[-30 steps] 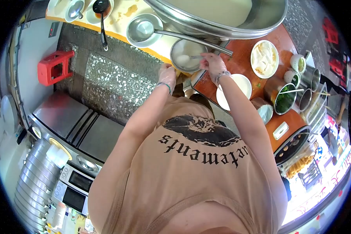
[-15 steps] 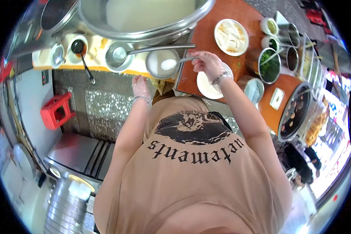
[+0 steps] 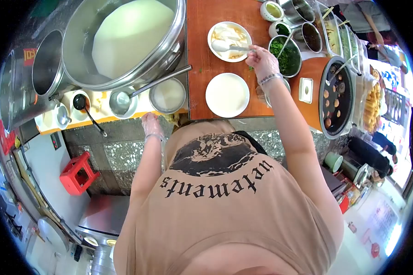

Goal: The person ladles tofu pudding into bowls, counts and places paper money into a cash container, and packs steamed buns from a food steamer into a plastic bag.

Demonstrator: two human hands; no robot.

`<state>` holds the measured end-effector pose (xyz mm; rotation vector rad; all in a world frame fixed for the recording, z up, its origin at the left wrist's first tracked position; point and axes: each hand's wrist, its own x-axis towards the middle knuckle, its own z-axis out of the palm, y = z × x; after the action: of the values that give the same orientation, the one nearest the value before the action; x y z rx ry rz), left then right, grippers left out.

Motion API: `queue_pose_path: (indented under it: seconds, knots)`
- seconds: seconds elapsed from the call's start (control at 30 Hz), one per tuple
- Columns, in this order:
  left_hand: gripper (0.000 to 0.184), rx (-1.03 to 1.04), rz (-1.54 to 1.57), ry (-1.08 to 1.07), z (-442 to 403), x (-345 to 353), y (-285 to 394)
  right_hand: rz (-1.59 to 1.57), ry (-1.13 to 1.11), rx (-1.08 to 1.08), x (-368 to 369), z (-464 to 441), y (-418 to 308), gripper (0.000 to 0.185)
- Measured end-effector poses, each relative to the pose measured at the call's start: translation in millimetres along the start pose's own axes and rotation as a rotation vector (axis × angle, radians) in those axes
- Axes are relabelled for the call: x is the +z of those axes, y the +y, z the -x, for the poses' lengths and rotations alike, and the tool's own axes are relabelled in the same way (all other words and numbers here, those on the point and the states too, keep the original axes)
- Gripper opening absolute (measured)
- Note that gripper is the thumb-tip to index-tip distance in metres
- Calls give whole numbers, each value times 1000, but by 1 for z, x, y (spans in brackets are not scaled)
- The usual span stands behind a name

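Note:
My gloved right hand (image 3: 264, 63) pinches the handle of a metal spoon (image 3: 236, 48). Its scoop hangs over a white bowl (image 3: 230, 56) of soft white pudding-like slices in thin brown liquid. Nearer to me on the orange-brown table stands a second white bowl (image 3: 227, 95), filled with a smooth pale liquid or curd. Left of the table edge sits a round metal container (image 3: 168, 95) of white contents. My gloved left hand (image 3: 151, 126) hangs just below the yellow-edged counter, fingers loosely bent and nothing visible in it.
A large steel pot (image 3: 124, 43) of white contents fills the upper left. A ladle (image 3: 160, 81) rests across a bowl. Right of my hand are a pot of chopped greens (image 3: 285, 57) and an orange cooker (image 3: 319, 85). A red stool (image 3: 79, 173) stands on the floor.
My right hand has carried the spoon from above the round metal container to the far white bowl. White granules heaped on it before are no longer clear. The whole view has turned and shifted.

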<state>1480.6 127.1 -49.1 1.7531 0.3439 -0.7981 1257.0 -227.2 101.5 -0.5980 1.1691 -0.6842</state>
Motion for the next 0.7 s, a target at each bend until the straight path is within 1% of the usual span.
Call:
queue_pose_path:
  seconds: [0.07,0.1,0.17,0.2,0.23,0.33,0.37,0.43,0.5,0.57,0.63,0.7]
  knots:
    - [21,9,-16,-16,-1,2,1,38,124,-132,0,-14,1,20]
    - [21,-3,-9,-20,0,3,3,32,127,-135,-1,-24,3,20]
    - [22,-11,-4,-26,-1,4,5,-5,241,-151,-1,-44,7,20]
    - [22,-8,-33,-41,-3,2,4,-91,227,-164,0,-49,8,19]
    - [22,-6,-64,-55,-5,1,3,-95,227,-164,-2,-53,8,19]
    - [21,13,-34,-62,-8,-1,0,-114,373,-250,-3,-55,10,15]
    - [21,14,-35,-64,-8,-1,0,-116,374,-251,-12,-56,13,15]
    - [21,13,-69,-57,-7,0,3,-317,291,-178,-25,-51,15,13]
    - [22,-8,-86,-78,1,2,10,-259,333,-173,-27,-48,28,10]
    - [24,-28,-109,-101,3,2,14,-376,279,-118,-27,-47,40,9]
    - [24,-43,-116,-92,-1,3,10,-370,299,-141,-12,-44,36,6]
    - [23,-47,-132,-89,2,4,14,-196,440,-234,0,-40,24,8]
